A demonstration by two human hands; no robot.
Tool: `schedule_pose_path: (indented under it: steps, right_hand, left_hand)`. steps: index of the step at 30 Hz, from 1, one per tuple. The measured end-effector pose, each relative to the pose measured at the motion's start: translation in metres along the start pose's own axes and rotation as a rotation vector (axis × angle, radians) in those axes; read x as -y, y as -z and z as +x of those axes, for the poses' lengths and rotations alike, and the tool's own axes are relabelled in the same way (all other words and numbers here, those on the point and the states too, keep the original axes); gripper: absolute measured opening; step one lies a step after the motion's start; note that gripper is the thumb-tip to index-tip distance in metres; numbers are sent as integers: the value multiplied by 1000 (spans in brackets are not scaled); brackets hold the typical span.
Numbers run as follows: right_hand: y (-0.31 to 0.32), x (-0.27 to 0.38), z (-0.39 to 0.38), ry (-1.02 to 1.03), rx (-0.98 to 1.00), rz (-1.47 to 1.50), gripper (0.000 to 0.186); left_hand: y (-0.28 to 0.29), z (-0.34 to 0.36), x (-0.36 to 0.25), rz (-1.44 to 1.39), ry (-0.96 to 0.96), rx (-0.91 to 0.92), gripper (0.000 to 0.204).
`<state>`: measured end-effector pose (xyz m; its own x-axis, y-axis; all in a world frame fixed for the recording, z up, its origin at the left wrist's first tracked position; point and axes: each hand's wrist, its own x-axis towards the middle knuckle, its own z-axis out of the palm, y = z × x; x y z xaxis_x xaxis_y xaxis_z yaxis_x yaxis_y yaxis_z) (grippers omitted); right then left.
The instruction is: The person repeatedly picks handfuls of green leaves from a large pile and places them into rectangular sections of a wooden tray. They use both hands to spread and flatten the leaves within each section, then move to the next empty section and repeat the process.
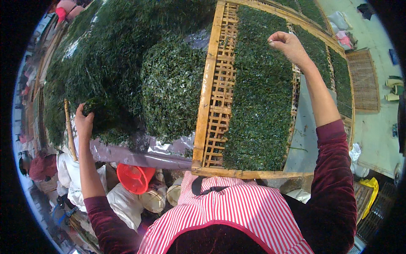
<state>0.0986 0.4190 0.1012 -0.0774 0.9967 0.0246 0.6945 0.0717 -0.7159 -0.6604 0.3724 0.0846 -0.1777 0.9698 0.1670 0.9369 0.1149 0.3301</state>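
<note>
A thick layer of dark green shredded seaweed (232,84) lies across a wooden lattice frame (204,93) in front of me. Over its upper right part, my right hand (287,46) is raised with thumb and fingers pinched together; what they hold, if anything, is too small to name. At the lower left, my left hand (84,120) curls its fingers at the edge of a dark clump of seaweed (105,114), seemingly gripping it. A grey flat board (308,131) covers part of the frame's near right, with a thin green strand on it.
A big heap of loose seaweed (114,51) and a rounded mound (171,84) rest on purple plastic sheeting (127,154). Below its edge are a red plastic basin (135,178) and white sacks (124,203). A woven bamboo mat (363,80) lies on the right-hand floor.
</note>
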Motion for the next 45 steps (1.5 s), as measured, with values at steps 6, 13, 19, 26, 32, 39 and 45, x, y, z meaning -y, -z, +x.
schedule_pose_path:
  steps: [6,13,19,26,32,39,45]
  right_hand:
    - [-46,87,10,138,59,-10,17]
    - [-181,153,37,53,165,-574,40]
    - [-295,168,31,315,128,-495,39]
    - [-224,100,5,130,-101,-592,44]
    - [-140,4,-47,-386,-14,-626,60]
    - [-115,17,-18,100,-358,-305,45]
    - [-140,163,51,312,-187,110,38]
  left_hand:
    - [-13,29,6,-84,-54,10,53]
    - [47,77,-3,-224,-175,-2,46]
    - [137,122,12,-438,-353,-141,43]
    - [155,138,55,-322,-294,-260,49]
    - [172,130,21,-364,-330,-307,51]
    - [298,134,-64,-516,-399,-504,51]
    - [446,123,-162,-469,-485,-762,45]
